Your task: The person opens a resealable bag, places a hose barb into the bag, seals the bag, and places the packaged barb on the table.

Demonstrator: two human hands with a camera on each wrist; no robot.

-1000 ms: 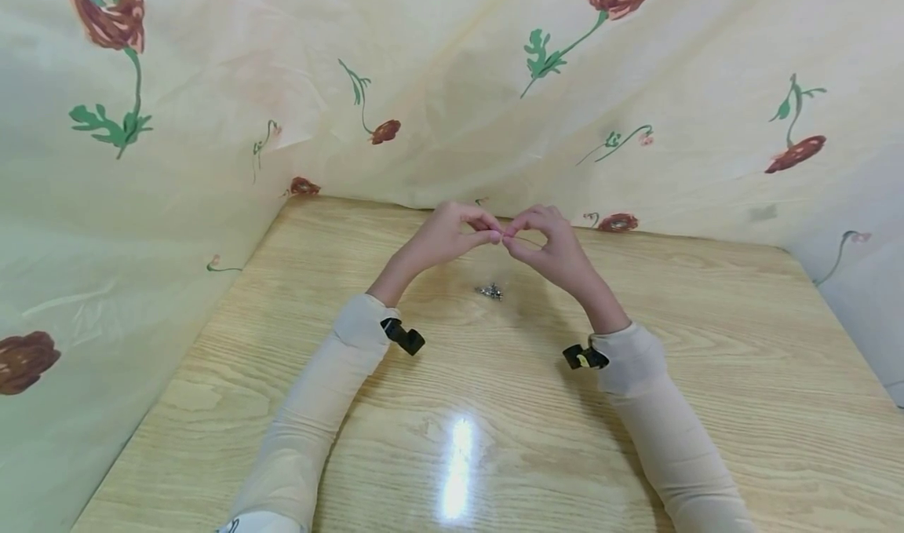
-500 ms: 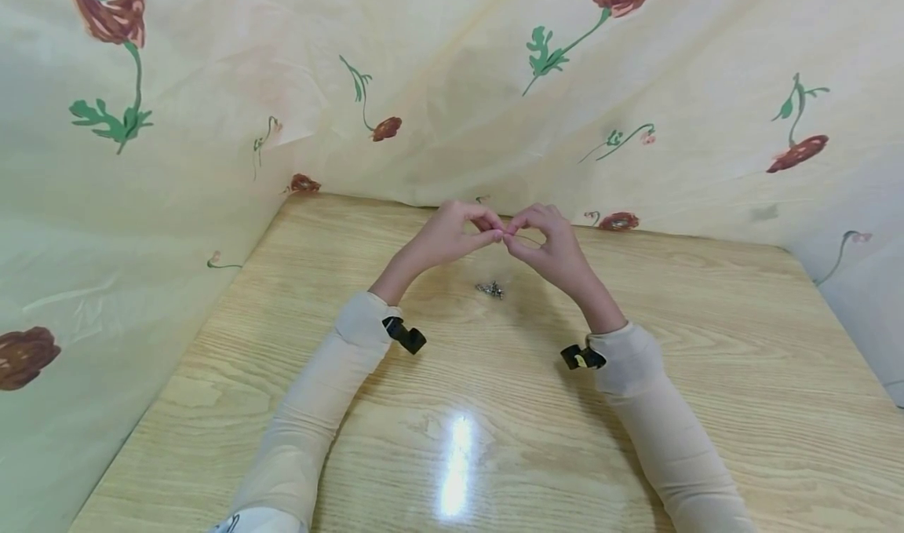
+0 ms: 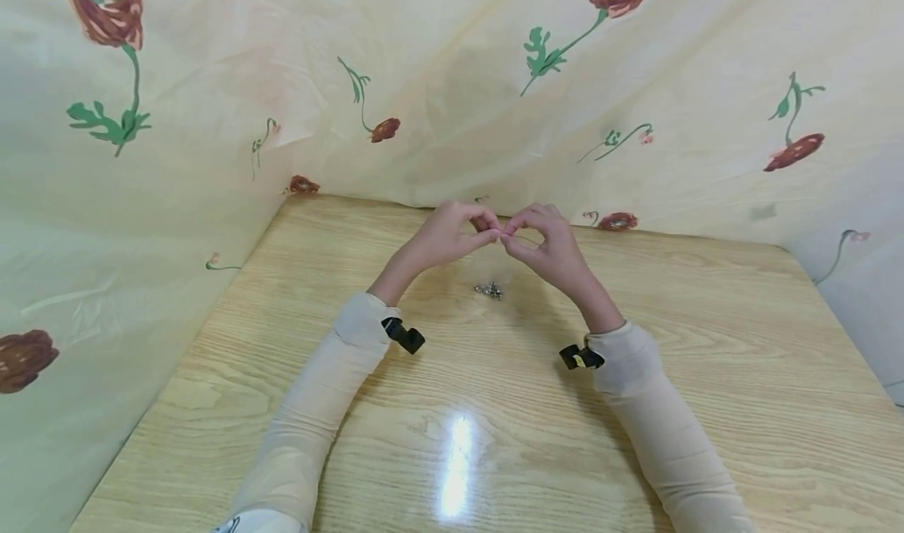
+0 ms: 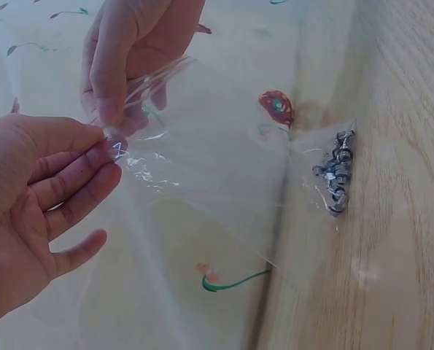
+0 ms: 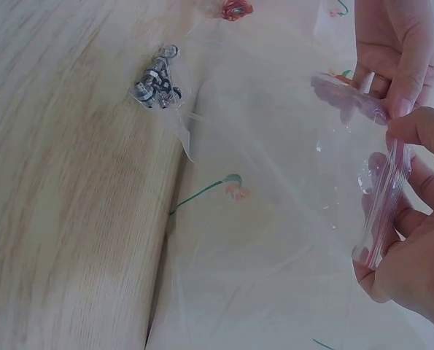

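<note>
A clear plastic zip bag (image 4: 209, 168) hangs between my hands, with several small metal screws (image 4: 337, 173) gathered in its bottom corner. My left hand (image 3: 446, 235) pinches the top edge between thumb and fingers. Right beside it, my right hand (image 3: 553, 244) grips the same edge, and the fingertips of both hands meet there. In the right wrist view the ridged zip strip (image 5: 386, 200) runs along the right hand's fingers. Seen from the head, the bag is almost invisible and the screws show as a dark cluster below the hands.
The hands are over the far part of a wood-grain table (image 3: 395, 447). Behind it and along the left hangs a cream flowered cloth (image 3: 466, 85). Black straps with small devices (image 3: 404, 335) sit on both wrists over beige sleeves.
</note>
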